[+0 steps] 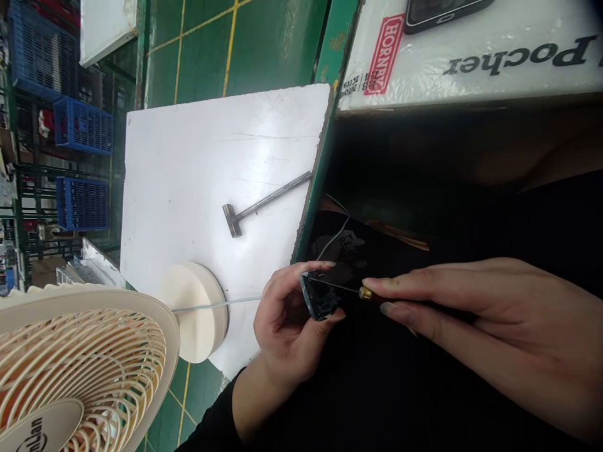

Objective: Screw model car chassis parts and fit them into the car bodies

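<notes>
1. Two bare hands were at work: your left hand [287, 326] curled round a dark blue-grey smartphone [320, 298], with the fingers and thumb gripping its edges, and your right hand [494, 320] pinched a slim dark screwdriver with a brass collar [366, 293] between thumb and fingers.
2. You held the smartphone in the air, clear of the boards, with the thin screwdriver shaft reaching across its face.
3. The smartphone looked partly opened, with its inner frame showing; you could not tell from this view how much opening work was done or what was left.
4. A heavy steel T-headed tool [264, 204] lay untouched on a white rectangular board [211, 157], beside a round cream disc [195, 311].
5. A thin white cable [217, 306] ran across that disc towards your left hand.
6. Red-and-white packaging read "HORNADY" [384, 55], and large black letters nearby read "Pocher" [513, 56].
7. A cream plastic fan [85, 370] carried a partly hidden badge ending "nlan" [40, 436].
</notes>
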### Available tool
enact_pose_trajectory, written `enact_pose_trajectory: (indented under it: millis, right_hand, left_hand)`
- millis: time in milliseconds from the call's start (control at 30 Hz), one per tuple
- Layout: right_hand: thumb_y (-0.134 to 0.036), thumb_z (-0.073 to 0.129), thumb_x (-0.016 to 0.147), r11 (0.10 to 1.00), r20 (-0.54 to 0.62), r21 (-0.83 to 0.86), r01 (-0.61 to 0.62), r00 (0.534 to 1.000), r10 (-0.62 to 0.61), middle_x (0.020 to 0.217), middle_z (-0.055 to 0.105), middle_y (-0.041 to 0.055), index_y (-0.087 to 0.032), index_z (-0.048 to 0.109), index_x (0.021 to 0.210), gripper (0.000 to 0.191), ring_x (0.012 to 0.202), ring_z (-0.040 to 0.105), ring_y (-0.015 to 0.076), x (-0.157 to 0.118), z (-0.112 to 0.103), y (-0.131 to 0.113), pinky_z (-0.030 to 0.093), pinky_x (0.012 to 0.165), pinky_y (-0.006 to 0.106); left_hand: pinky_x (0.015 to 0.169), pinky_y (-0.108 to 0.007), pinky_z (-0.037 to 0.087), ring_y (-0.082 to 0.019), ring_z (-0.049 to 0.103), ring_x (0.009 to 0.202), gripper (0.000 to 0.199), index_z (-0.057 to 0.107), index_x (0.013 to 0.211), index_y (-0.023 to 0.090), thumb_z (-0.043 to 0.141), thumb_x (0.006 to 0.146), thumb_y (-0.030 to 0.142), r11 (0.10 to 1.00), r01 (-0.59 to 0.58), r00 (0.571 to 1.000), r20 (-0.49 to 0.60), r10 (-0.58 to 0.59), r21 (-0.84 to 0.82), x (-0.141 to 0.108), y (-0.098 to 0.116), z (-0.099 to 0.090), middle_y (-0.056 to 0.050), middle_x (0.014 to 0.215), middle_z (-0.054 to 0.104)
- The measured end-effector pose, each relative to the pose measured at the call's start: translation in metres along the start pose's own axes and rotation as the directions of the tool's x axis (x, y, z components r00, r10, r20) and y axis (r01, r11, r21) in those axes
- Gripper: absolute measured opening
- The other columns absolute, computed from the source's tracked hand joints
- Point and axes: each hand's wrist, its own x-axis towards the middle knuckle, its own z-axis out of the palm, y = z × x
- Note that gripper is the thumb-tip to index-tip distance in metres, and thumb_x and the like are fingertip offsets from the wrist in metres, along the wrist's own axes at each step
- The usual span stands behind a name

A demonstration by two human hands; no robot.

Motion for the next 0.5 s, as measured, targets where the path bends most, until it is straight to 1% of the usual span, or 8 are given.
enact_pose_trajectory:
  millis: [100, 200, 267, 333, 367, 400, 433, 500]
  right_hand:
    - [-0.029, 0.077, 0.113, 0.998, 0.09, 0.052, 0.019, 0.996, -0.023, 0.111, 0.095, -0.0051, -0.051, 0.085, 0.151, 0.045, 0.083, 0.091, 0.0226, 0.009, -0.002, -0.003, 0.075, 0.069, 0.03]
    - [-0.026, 0.078, 0.114, 0.996, 0.121, 0.046, 0.074, 0.99, -0.079, 0.115, 0.095, -0.0057, -0.047, 0.087, 0.147, 0.04, 0.089, 0.092, 0.0192, 0.018, -0.013, -0.009, 0.076, 0.081, 0.027]
    - [-0.025, 0.078, 0.114, 0.998, 0.163, 0.0, 0.057, 0.985, -0.057, 0.115, 0.095, -0.0058, -0.043, 0.089, 0.142, 0.036, 0.09, 0.092, 0.0173, 0.02, -0.026, -0.013, 0.075, 0.086, 0.025]
    - [-0.029, 0.077, 0.115, 0.995, 0.163, -0.102, -0.002, 0.986, 0.019, 0.115, 0.095, -0.0034, -0.039, 0.09, 0.139, 0.029, 0.094, 0.092, 0.0189, 0.019, -0.045, -0.013, 0.075, 0.087, 0.027]
    - [-0.033, 0.076, 0.116, 0.983, 0.11, -0.179, -0.049, 0.992, 0.069, 0.118, 0.095, -0.0012, -0.037, 0.09, 0.139, 0.027, 0.097, 0.093, 0.021, 0.018, -0.056, -0.012, 0.075, 0.089, 0.03]
    - [-0.037, 0.074, 0.117, 0.961, 0.015, -0.261, -0.096, 0.995, 0.103, 0.121, 0.095, 0.0012, -0.035, 0.089, 0.14, 0.028, 0.1, 0.093, 0.0234, 0.016, -0.068, -0.009, 0.075, 0.091, 0.034]
    - [-0.039, 0.071, 0.118, 0.926, -0.118, -0.344, -0.156, 0.985, 0.122, 0.123, 0.094, 0.0033, -0.034, 0.087, 0.145, 0.031, 0.102, 0.092, 0.0253, 0.015, -0.08, -0.005, 0.075, 0.093, 0.038]
    - [-0.041, 0.068, 0.119, 0.843, -0.353, -0.491, -0.219, 0.935, 0.037, 0.125, 0.092, 0.0066, -0.031, 0.084, 0.147, 0.034, 0.107, 0.09, 0.0288, 0.014, -0.103, 0.006, 0.074, 0.099, 0.045]
  left_hand:
    - [0.108, -0.042, 0.073, -0.029, 0.085, 0.128, 0.057, 0.078, 0.152, 0.026, 0.097, 0.099, 0.018, 0.989, 0.106, 0.994, -0.004, -0.107, -0.104, -0.004, -0.002, 0.002, -0.012, 0.14, 0.083]
    - [0.109, -0.041, 0.073, -0.029, 0.087, 0.127, 0.055, 0.078, 0.152, 0.03, 0.096, 0.101, 0.021, 0.933, 0.253, 0.966, 0.02, -0.256, -0.256, -0.005, -0.005, 0.0, -0.011, 0.139, 0.086]
    - [0.11, -0.041, 0.073, -0.03, 0.088, 0.127, 0.051, 0.081, 0.147, 0.029, 0.097, 0.099, 0.023, 0.873, 0.352, 0.928, 0.003, -0.373, -0.338, -0.001, -0.005, -0.002, -0.012, 0.139, 0.087]
    - [0.108, -0.039, 0.072, -0.031, 0.088, 0.124, 0.05, 0.085, 0.14, 0.027, 0.102, 0.094, 0.029, 0.79, 0.458, 0.865, -0.001, -0.502, -0.408, 0.004, -0.003, -0.003, -0.013, 0.133, 0.089]
    - [0.107, -0.039, 0.071, -0.031, 0.088, 0.12, 0.052, 0.086, 0.138, 0.024, 0.105, 0.09, 0.032, 0.728, 0.536, 0.815, 0.038, -0.578, -0.429, 0.007, -0.001, -0.003, -0.014, 0.129, 0.089]
    - [0.105, -0.04, 0.071, -0.032, 0.087, 0.116, 0.057, 0.087, 0.137, 0.022, 0.107, 0.086, 0.036, 0.664, 0.602, 0.764, 0.079, -0.64, -0.444, 0.009, 0.002, -0.002, -0.015, 0.129, 0.089]
    - [0.104, -0.04, 0.071, -0.033, 0.086, 0.115, 0.062, 0.087, 0.135, 0.022, 0.109, 0.082, 0.042, 0.608, 0.644, 0.721, 0.103, -0.685, -0.465, 0.011, 0.005, -0.001, -0.016, 0.133, 0.088]
    - [0.103, -0.043, 0.071, -0.035, 0.084, 0.114, 0.07, 0.087, 0.132, 0.023, 0.113, 0.073, 0.05, 0.512, 0.713, 0.648, 0.173, -0.741, -0.48, 0.011, 0.011, 0.002, -0.016, 0.134, 0.087]
